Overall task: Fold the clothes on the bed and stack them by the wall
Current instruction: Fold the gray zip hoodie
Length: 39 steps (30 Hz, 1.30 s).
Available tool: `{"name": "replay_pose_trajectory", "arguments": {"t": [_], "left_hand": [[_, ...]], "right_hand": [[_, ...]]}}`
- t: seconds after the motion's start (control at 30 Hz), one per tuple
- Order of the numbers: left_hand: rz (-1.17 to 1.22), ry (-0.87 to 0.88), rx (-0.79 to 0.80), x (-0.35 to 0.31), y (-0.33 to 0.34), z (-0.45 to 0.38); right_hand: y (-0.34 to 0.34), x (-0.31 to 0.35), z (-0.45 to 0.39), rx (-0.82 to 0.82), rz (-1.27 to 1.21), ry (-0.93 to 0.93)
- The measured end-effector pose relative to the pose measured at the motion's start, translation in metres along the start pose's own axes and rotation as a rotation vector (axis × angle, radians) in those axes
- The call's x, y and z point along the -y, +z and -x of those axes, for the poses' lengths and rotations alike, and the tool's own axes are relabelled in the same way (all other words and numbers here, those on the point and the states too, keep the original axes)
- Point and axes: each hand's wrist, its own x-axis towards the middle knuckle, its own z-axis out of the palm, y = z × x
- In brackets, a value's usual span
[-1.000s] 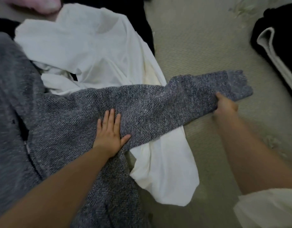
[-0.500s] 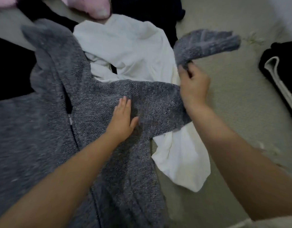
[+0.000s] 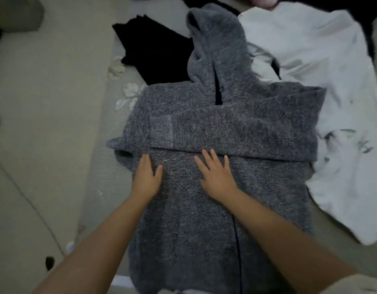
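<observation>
Hoodie: grey knit hooded garment (image 3: 215, 115), head view, lying flat on the bed (image 3: 45, 124), front side up, dark zip line running down its middle.
Hood: hood (image 3: 215, 43) spread out away from the person, overlapping the edge of the black garment.
Sleeve: one sleeve (image 3: 236, 132) folded straight across the chest from the right, its ribbed cuff (image 3: 162, 129) ending near the left edge of the body.
Second cuff: small grey tube end (image 3: 117, 145) sticking out at the left edge, just beside the left hand.
Left hand: left hand (image 3: 148, 177) laid flat on the hoodie just below the folded sleeve, fingers straight and together, thumb out, gripping nothing.
Right hand: right hand (image 3: 217, 177) also flat on the hoodie, fingers spread, fingertips touching the lower edge of the folded sleeve, gripping nothing.
White garment: crumpled white clothing (image 3: 321, 71) to the right, partly under the hoodie, with faint dark marks on it.
Black garment: dark cloth (image 3: 153, 54) lying at upper left, beside the hood.
Pink item: pink fabric (image 3: 266, 2) at the top edge, mostly cut off.
Bed cover: beige, with pale leaf motifs (image 3: 128, 94) beside the hoodie's left shoulder.
</observation>
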Motion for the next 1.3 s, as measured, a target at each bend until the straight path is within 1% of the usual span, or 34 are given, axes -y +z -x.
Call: {"name": "replay_pose_trajectory", "arguments": {"t": [0.03, 0.1, 0.17, 0.2, 0.27, 0.37, 0.43, 0.5, 0.57, 0.63, 0.67, 0.7, 0.73, 0.77, 0.83, 0.87, 0.93, 1.0, 1.1, 1.13, 1.2, 1.23, 1.3], "left_hand": [[0.008, 0.015, -0.019, 0.004, 0.002, -0.002], [0.081, 0.026, -0.117, 0.007, 0.004, -0.01], [0.205, -0.012, -0.195, 0.006, 0.002, -0.026], [0.257, -0.04, -0.2, 0.004, 0.002, -0.033], [0.333, -0.103, -0.167, -0.002, 0.001, -0.049], [0.357, -0.178, -0.14, -0.012, -0.001, -0.069], [0.329, -0.164, -0.148, -0.018, -0.007, -0.079], [0.364, -0.15, -0.187, -0.018, -0.013, -0.082], [0.429, -0.081, -0.248, -0.01, -0.02, -0.075], [0.476, 0.026, -0.342, 0.006, -0.027, -0.059], [0.461, 0.057, -0.412, 0.019, -0.029, -0.051], [0.427, 0.048, -0.474, 0.035, -0.029, -0.045], [0.408, -0.004, -0.51, 0.052, -0.027, -0.04], [0.42, -0.092, -0.497, 0.068, -0.027, -0.036], [0.484, -0.266, -0.375, 0.096, -0.023, -0.039], [0.488, -0.306, -0.306, 0.106, -0.02, -0.045], [0.508, -0.271, -0.206, 0.108, -0.016, -0.059], [0.57, -0.28, -0.198, 0.106, -0.014, -0.073], [0.79, -0.403, -0.244, 0.103, -0.015, -0.08], [0.84, -0.414, -0.257, 0.102, -0.019, -0.077], [0.806, -0.364, -0.336, 0.104, -0.034, -0.072], [0.761, -0.312, -0.421, 0.107, -0.048, -0.071], [0.673, -0.241, -0.649, 0.116, -0.09, -0.075]], "right_hand": [[0.001, -0.006, 0.004, -0.026, 0.015, 0.02], [-0.005, -0.023, 0.009, -0.077, 0.084, 0.083], [-0.016, -0.04, 0.01, -0.119, 0.14, 0.183], [-0.022, -0.047, 0.009, -0.131, 0.157, 0.234], [-0.033, -0.059, 0.004, -0.109, 0.166, 0.292], [-0.037, -0.06, -0.008, -0.021, 0.114, 0.284], [-0.037, -0.056, -0.012, 0.018, 0.102, 0.302], [-0.039, -0.05, -0.011, 0.04, 0.13, 0.341], [-0.041, -0.039, -0.01, -0.004, 0.14, 0.368], [-0.042, -0.018, -0.01, -0.092, 0.085, 0.325], [-0.041, -0.005, -0.012, -0.124, 0.043, 0.276], [-0.04, 0.01, -0.017, -0.146, 0.008, 0.213], [-0.038, 0.025, -0.024, -0.158, -0.017, 0.146], [-0.035, 0.039, -0.032, -0.16, -0.032, 0.086], [-0.027, 0.064, -0.051, -0.132, -0.012, -0.001], [-0.022, 0.075, -0.062, -0.098, 0.013, -0.022], [-0.016, 0.084, -0.076, -0.02, 0.045, -0.009], [-0.012, 0.088, -0.086, 0.05, 0.05, 0.024], [-0.015, 0.086, -0.088, 0.102, 0.074, 0.05], [-0.017, 0.085, -0.088, 0.122, 0.098, 0.05], [-0.023, 0.087, -0.089, 0.166, 0.139, 0.056], [-0.026, 0.089, -0.09, 0.194, 0.156, 0.063], [-0.031, 0.091, -0.093, 0.246, 0.198, 0.076]]}}
